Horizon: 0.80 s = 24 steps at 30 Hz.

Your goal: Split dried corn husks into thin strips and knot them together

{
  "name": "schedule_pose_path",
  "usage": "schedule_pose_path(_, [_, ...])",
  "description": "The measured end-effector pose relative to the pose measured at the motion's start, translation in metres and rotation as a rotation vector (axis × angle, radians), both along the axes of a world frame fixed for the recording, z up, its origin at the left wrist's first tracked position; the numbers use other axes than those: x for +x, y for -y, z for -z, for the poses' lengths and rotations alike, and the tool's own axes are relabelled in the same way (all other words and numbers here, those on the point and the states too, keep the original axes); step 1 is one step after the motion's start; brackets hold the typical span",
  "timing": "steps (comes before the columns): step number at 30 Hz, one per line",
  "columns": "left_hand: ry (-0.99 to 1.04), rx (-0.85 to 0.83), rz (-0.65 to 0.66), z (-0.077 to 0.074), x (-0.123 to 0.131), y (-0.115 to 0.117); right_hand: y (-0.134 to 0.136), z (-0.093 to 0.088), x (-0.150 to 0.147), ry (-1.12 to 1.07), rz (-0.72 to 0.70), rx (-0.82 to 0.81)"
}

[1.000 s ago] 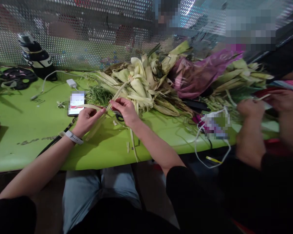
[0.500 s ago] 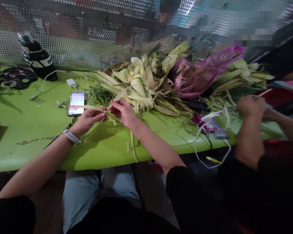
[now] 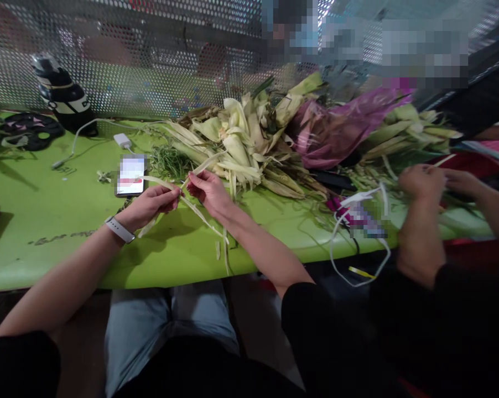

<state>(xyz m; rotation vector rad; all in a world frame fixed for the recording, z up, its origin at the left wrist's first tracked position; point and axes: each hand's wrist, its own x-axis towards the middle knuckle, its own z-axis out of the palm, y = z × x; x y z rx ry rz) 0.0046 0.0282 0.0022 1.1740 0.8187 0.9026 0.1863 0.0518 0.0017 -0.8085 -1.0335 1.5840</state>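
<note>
My left hand [image 3: 156, 203] and my right hand [image 3: 209, 192] are close together over the green table [image 3: 150, 260]. Both are closed, pinching pale corn husk strips [image 3: 202, 215] that cross between the fingertips. One strip end sticks out to the left above my left hand, another points up and right past my right hand. A longer strip hangs down under my right wrist. How the strips are joined at the fingertips is too small to make out. Just behind my hands lies a large heap of corn husks [image 3: 237, 143].
Left of the heap are a phone [image 3: 131, 176], a white adapter [image 3: 122, 141] and a dark bottle [image 3: 69, 102]. A pink plastic bag [image 3: 328, 135] rests on the husks. At right, a co-worker's hands [image 3: 424, 182] work near a white cable [image 3: 334, 243]. Perforated metal stands behind.
The strips have shifted: a strip that hung below my left hand now slants down and right from between my hands. My left hand has turned slightly, its fingers curled more.
</note>
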Motion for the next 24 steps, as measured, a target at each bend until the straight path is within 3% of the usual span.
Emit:
schedule_pose_path(3, [0.115,-0.065,-0.163,-0.003,0.002,-0.002,-0.005,-0.010,0.013,0.116,0.077,0.089])
schedule_pose_path(7, [0.257,-0.105,-0.375,-0.006,0.002,-0.005,-0.011,-0.022,0.028,0.159,0.428,0.249])
schedule_pose_path(9, [0.296,-0.068,-0.408,-0.006,0.002,-0.007,-0.006,-0.022,0.026,0.187,0.448,0.284])
schedule_pose_path(11, [0.317,-0.018,-0.421,-0.004,0.001,-0.007,0.005,-0.018,0.017,0.274,0.316,0.325])
schedule_pose_path(15, [0.302,0.066,-0.422,0.001,0.001,-0.006,0.028,-0.004,-0.007,0.640,-0.160,0.365])
schedule_pose_path(17, [0.265,0.097,-0.429,0.002,0.003,-0.005,0.034,0.003,-0.017,0.743,-0.216,0.391])
schedule_pose_path(19, [0.232,0.119,-0.438,0.002,0.005,-0.003,0.038,0.009,-0.025,0.709,-0.289,0.340])
schedule_pose_path(24, [0.257,0.117,-0.408,-0.002,0.005,-0.001,0.039,0.018,-0.031,0.359,-0.429,0.127])
